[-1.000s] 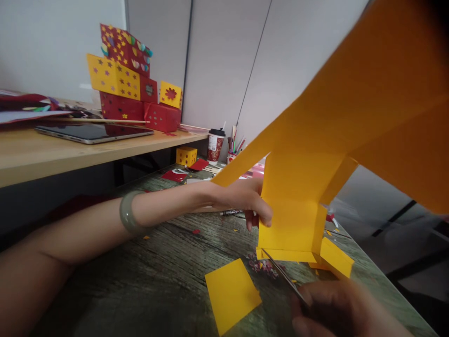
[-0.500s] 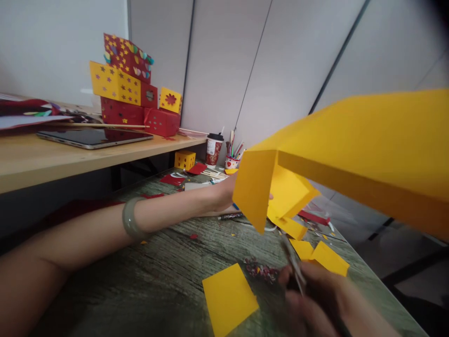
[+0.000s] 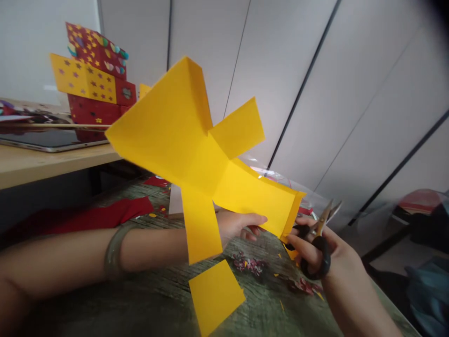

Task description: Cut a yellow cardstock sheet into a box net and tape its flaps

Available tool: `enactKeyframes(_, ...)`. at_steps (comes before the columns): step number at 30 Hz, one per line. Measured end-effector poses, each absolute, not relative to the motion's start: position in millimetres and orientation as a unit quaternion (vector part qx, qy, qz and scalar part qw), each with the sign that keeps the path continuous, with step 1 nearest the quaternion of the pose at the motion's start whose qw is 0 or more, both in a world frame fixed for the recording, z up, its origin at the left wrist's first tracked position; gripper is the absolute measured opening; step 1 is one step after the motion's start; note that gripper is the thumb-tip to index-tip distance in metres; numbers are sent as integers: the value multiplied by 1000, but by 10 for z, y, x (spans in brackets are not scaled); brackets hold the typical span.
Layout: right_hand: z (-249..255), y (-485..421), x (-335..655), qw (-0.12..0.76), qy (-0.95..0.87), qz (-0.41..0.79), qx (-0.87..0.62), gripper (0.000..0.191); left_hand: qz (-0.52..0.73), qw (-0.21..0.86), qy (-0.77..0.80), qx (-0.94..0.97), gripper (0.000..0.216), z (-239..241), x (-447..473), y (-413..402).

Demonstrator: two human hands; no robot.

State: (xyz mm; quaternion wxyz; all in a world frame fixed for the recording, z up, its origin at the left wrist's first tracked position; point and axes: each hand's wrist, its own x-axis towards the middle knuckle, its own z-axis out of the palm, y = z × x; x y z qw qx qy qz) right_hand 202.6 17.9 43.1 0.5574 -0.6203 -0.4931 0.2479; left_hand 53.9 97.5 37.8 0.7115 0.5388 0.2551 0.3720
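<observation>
A large yellow paper box cut-out (image 3: 175, 140) with folded flaps is held up in front of me. My left hand (image 3: 243, 225) grips one of its panels from below, the thumb on the inner face; other fingers are partly hidden by the paper. Black-handled scissors (image 3: 317, 243) hang on the fingers of my right hand (image 3: 326, 243), blades pointing up and slightly parted. Fingertips of that same hand touch the narrow folded flap (image 3: 293, 216) at the panel's right end. A loose yellow paper square (image 3: 216, 297) lies on the table below.
Red and yellow decorated boxes (image 3: 96, 75) are stacked on the wooden shelf (image 3: 70, 161) at left, with a tablet (image 3: 56, 139) before them. Dark red and white scraps (image 3: 249, 263) litter the dark wood table (image 3: 154, 299). Red cloth-like material (image 3: 122, 213) lies behind my left arm.
The cut-out has swung left and turned, showing its folded panels. My right hand has risen with the scissors to the flap at its end. The view has shifted right.
</observation>
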Motion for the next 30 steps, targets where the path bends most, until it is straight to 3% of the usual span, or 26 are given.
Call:
enactKeyframes(8, 435, 179, 2032, 552, -487, 283, -615, 30, 348, 713, 281, 540, 23, 316, 591, 1018)
enactKeyframes(20, 434, 151, 2004, 518, -504, 274, -634, 30, 359, 683, 262, 579, 45, 181, 573, 1050)
enactKeyframes(30, 460, 153, 1969, 537, -500, 281, -618, 31, 408, 728, 252, 491, 23, 283, 579, 894)
